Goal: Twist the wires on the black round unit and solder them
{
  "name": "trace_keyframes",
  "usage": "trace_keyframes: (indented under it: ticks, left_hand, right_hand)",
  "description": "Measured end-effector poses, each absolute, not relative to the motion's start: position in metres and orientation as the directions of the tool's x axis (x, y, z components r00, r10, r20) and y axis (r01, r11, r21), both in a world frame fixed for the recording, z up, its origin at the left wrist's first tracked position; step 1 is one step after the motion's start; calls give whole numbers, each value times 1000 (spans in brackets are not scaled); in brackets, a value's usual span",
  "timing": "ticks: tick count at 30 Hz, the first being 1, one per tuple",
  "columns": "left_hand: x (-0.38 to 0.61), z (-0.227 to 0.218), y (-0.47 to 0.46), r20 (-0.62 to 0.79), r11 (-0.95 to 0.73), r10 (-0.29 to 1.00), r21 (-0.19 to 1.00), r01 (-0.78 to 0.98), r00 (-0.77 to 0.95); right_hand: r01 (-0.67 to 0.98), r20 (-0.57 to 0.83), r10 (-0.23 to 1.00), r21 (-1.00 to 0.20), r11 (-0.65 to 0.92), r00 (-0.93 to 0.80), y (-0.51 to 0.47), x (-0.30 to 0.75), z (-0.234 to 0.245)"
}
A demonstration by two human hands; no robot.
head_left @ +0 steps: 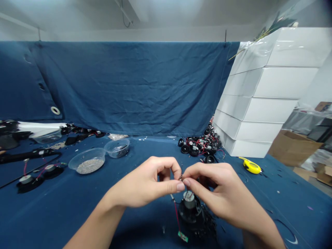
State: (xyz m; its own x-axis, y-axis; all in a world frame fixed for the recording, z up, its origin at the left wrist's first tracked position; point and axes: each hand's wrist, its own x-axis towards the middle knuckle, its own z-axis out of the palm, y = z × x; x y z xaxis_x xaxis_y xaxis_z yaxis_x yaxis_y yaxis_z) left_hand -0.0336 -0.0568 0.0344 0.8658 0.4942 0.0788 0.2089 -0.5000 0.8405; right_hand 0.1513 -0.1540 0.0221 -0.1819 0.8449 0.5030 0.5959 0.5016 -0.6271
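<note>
My left hand and my right hand meet at the centre, their fingertips pinching a tiny metal part, mostly hidden by my fingers. Just below them sits a black round speaker unit with a silver cylinder on top. A thin red wire runs down from near my left thumb to a small green circuit board lying on the blue cloth-covered table. Black wires tangle beside the unit.
A heap of black units with red wires lies ahead, beside stacked white boxes. Two clear bowls of small parts stand at the left, near more units. A yellow tape measure lies at the right.
</note>
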Motion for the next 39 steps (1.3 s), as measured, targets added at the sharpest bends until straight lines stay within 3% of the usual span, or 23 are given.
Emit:
trace_keyframes:
  ticks: [15, 27, 39]
  left_hand:
    - [-34, 35, -57, 128, -539, 509, 818, 199, 851]
    - [-29, 35, -63, 171, -641, 506, 731, 235, 845]
    - [-27, 35, -66, 186, -670, 493, 704, 234, 850]
  right_hand:
    - [623, 505, 848, -615, 484, -160, -155, 152, 21]
    - [719, 363, 902, -559, 412, -235, -155, 166, 27]
    - [744, 325, 913, -540, 392, -245, -155, 169, 26]
